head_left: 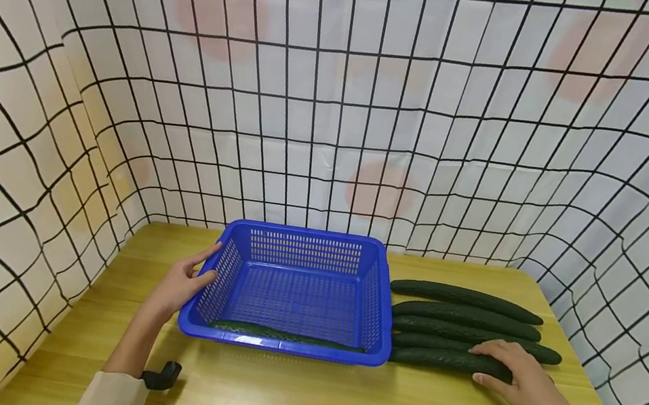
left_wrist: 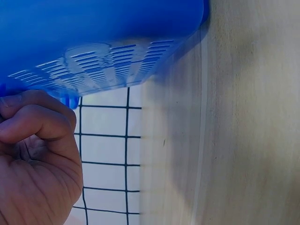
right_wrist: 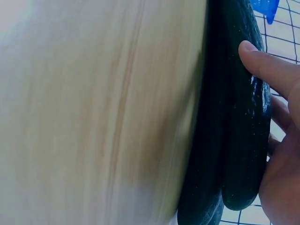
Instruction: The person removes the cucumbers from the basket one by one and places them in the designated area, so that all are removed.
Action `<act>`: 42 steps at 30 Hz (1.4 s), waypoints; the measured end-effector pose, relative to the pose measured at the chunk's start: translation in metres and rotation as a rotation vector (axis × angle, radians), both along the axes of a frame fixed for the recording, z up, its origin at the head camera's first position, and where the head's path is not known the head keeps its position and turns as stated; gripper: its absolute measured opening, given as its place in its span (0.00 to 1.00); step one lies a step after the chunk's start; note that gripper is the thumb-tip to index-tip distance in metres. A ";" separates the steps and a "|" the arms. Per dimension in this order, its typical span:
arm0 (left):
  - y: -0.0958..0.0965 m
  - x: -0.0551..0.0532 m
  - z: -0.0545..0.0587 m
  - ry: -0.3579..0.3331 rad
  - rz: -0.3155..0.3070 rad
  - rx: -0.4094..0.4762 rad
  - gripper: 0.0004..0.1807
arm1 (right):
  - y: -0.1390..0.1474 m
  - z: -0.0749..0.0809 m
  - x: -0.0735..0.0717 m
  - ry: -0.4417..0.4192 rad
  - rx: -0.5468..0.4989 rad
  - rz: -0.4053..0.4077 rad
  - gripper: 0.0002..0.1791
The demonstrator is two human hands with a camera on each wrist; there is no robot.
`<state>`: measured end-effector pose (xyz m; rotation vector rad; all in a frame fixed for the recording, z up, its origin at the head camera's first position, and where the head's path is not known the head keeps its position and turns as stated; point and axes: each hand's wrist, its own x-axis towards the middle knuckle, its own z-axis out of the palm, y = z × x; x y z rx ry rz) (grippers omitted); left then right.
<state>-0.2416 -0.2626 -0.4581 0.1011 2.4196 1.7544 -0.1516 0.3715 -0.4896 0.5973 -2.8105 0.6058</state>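
A blue plastic basket (head_left: pixel 281 347) with slotted walls stands on the table, one dark green cucumber (head_left: pixel 288 336) lying inside along its near wall. At the basket's left rim, my left hand (head_left: pixel 181 286) grips it with the thumb over the edge; its curled fingers show beside the slotted wall in the left wrist view. Several cucumbers (head_left: pixel 466 316) lie side by side to the basket's right. My right hand (head_left: pixel 528 387) holds the nearest cucumber (head_left: pixel 439 359) near its right end. In the right wrist view the thumb (right_wrist: pixel 262 63) presses this cucumber, with fingers behind it.
The wooden table (head_left: pixel 298 404) ends at a black wire grid (head_left: pixel 338 122) backed by white sheeting, at the back and both sides. A black strap mount (head_left: pixel 161 376) sits on the left wrist. The right-hand cucumbers reach close to the basket's right wall.
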 end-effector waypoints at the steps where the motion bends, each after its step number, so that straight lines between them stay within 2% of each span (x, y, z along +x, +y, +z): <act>1: 0.000 0.000 0.000 -0.001 0.002 -0.002 0.37 | 0.000 0.000 0.000 0.006 0.004 0.001 0.21; 8: 0.001 0.001 0.000 0.000 0.011 -0.015 0.36 | -0.002 0.000 0.002 0.007 0.060 -0.017 0.21; 19: 0.001 0.001 0.002 -0.005 0.007 0.003 0.37 | -0.007 0.002 0.002 -0.105 0.074 -0.047 0.20; 25: 0.001 0.001 0.000 -0.005 0.007 -0.004 0.37 | -0.007 -0.001 0.001 -0.021 0.110 -0.022 0.19; 30: 0.001 0.001 0.001 0.000 0.006 0.014 0.37 | -0.008 -0.003 -0.002 0.029 0.109 -0.034 0.22; 38: 0.000 0.000 0.000 -0.001 0.008 0.004 0.37 | -0.008 -0.003 -0.004 0.028 0.080 -0.043 0.22; 42: 0.000 0.000 0.000 0.002 0.007 0.016 0.37 | -0.008 -0.003 -0.005 -0.002 0.045 -0.053 0.20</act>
